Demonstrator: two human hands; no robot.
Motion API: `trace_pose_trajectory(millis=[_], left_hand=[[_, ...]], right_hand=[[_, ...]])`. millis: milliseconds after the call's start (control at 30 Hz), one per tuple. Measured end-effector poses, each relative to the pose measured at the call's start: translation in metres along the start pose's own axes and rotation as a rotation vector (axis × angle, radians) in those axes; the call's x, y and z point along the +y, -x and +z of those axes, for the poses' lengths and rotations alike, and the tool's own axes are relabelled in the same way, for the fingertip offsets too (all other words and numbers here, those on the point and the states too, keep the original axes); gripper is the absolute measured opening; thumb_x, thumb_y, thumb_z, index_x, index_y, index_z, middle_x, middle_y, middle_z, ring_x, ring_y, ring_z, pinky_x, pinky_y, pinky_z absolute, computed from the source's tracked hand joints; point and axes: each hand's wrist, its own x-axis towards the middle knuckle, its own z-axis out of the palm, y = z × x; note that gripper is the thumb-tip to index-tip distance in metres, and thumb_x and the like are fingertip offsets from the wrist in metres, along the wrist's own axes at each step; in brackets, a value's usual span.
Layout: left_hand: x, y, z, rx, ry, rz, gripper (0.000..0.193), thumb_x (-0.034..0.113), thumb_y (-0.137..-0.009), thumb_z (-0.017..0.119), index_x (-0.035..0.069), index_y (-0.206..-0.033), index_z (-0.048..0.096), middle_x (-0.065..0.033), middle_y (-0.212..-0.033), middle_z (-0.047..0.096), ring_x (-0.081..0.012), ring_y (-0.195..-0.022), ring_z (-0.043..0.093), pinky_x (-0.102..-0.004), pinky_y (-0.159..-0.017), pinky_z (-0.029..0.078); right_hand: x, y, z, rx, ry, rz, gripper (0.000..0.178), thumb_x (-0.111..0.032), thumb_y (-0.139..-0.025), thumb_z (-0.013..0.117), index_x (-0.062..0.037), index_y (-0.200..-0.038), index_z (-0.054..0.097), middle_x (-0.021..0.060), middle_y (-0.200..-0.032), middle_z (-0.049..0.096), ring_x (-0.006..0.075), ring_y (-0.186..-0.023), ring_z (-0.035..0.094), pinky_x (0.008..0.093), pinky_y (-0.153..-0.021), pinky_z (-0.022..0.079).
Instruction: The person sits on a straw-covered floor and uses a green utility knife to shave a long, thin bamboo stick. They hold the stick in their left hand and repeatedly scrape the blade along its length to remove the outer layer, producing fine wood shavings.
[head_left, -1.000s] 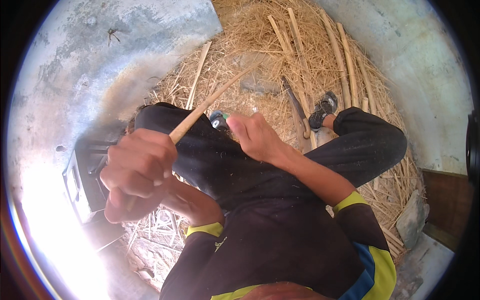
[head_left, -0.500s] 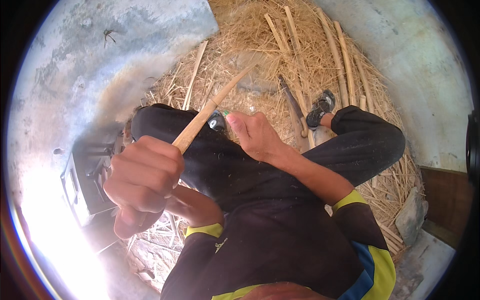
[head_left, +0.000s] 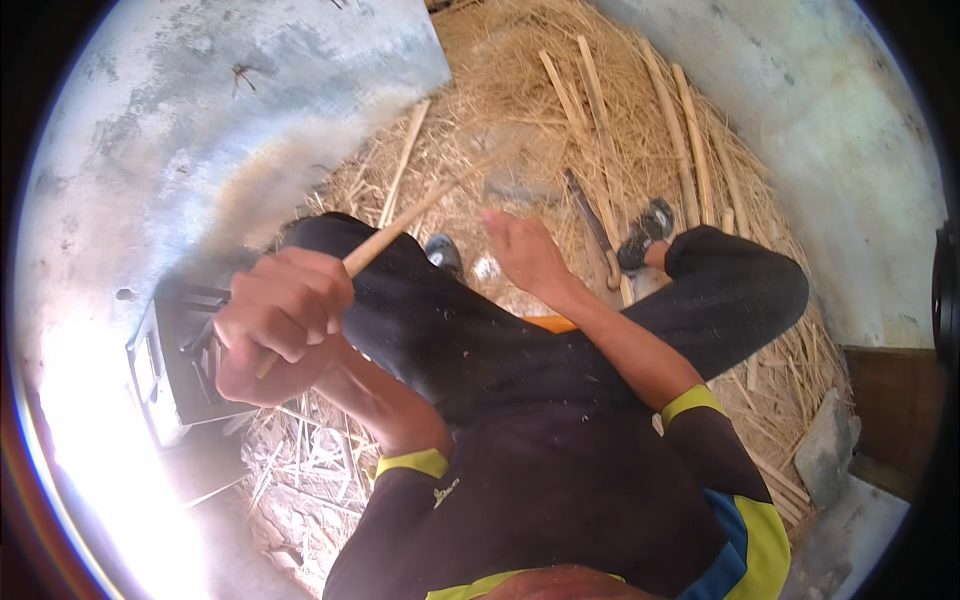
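Note:
My left hand (head_left: 285, 315) is closed in a fist round the thick end of a pale, peeled wooden stick (head_left: 380, 240). The stick slants up and away over my bent left leg, and its thin far end is blurred. Right of the stick and apart from it is my right hand (head_left: 525, 255), its fingers curled in. Whatever those fingers may hold is hidden. A small orange thing (head_left: 552, 323) shows beneath my right forearm, partly covered by it.
Straw and shavings (head_left: 500, 90) cover the floor. Several long poles (head_left: 670, 130) lie at the far right. A long dark tool with a hooked end (head_left: 592, 225) rests beside my shoe (head_left: 648, 232). Pale walls (head_left: 230, 120) stand around, with a grey metal box (head_left: 190, 370) at the left.
My left hand and the stick have moved slightly away from me, and the stick has turned flatter. My right hand has shifted right, apart from the stick. The orange thing has come into view.

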Motion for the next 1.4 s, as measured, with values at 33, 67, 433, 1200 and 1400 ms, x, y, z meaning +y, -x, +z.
trace_pose_trajectory(millis=[33, 67, 433, 1200, 1400], left_hand=[[0.0, 0.003, 0.004, 0.012, -0.002, -0.009, 0.031, 0.019, -0.076, 0.034, 0.009, -0.047, 0.032, -0.0012, -0.037, 0.028, -0.012, -0.028, 0.027, -0.0264, -0.03, 0.025], [0.0, 0.003, 0.004, 0.02, 0.0, 0.0, 0.03, 0.019, -0.076, 0.034, 0.01, -0.047, 0.032, -0.0012, -0.037, 0.028, -0.0123, -0.028, 0.027, -0.0268, -0.03, 0.025], [0.001, -0.004, -0.003, 0.01, -0.021, -0.043, 0.026, 0.016, -0.074, 0.034, 0.011, -0.049, 0.03, 0.0007, -0.038, 0.025, -0.0122, -0.028, 0.026, -0.0265, -0.031, 0.023], [-0.007, 0.002, -0.002, 0.247, -0.157, -0.036, 0.037, 0.027, -0.078, 0.038, 0.016, -0.045, 0.028, 0.0036, -0.037, 0.021, -0.0074, -0.029, 0.02, -0.0228, -0.032, 0.019], [-0.004, 0.003, -0.014, 0.243, -0.101, -0.069, 0.03, 0.02, -0.076, 0.03, 0.012, -0.047, 0.033, -0.0015, -0.04, 0.028, -0.013, -0.03, 0.024, -0.0282, -0.034, 0.022]], right_hand=[[-0.012, 0.009, 0.001, -0.073, -0.026, 0.023, 0.042, -0.031, -0.096, 0.038, 0.0021, -0.087, 0.062, 0.0245, -0.065, 0.058, 0.041, -0.062, 0.058, 0.0464, -0.059, 0.047], [-0.031, 0.002, -0.006, -0.134, -0.054, 0.018, 0.043, -0.032, -0.096, 0.037, 0.0028, -0.086, 0.061, 0.0251, -0.066, 0.057, 0.0415, -0.062, 0.058, 0.0464, -0.059, 0.047], [0.014, -0.022, 0.008, -0.163, -0.049, 0.139, 0.054, -0.036, -0.097, 0.034, 0.0041, -0.07, 0.057, 0.0269, -0.058, 0.05, 0.0411, -0.052, 0.049, 0.047, -0.057, 0.041], [0.125, -0.054, 0.033, -0.226, 0.31, 0.365, 0.063, -0.044, -0.097, 0.024, 0.0026, -0.079, 0.061, 0.0272, -0.073, 0.061, 0.0419, -0.069, 0.06, 0.0491, -0.071, 0.049], [0.015, -0.061, 0.011, -0.277, -0.017, 0.202, 0.055, -0.04, -0.098, 0.029, 0.0022, -0.072, 0.055, 0.0225, -0.06, 0.054, 0.0373, -0.059, 0.056, 0.0462, -0.059, 0.044]])
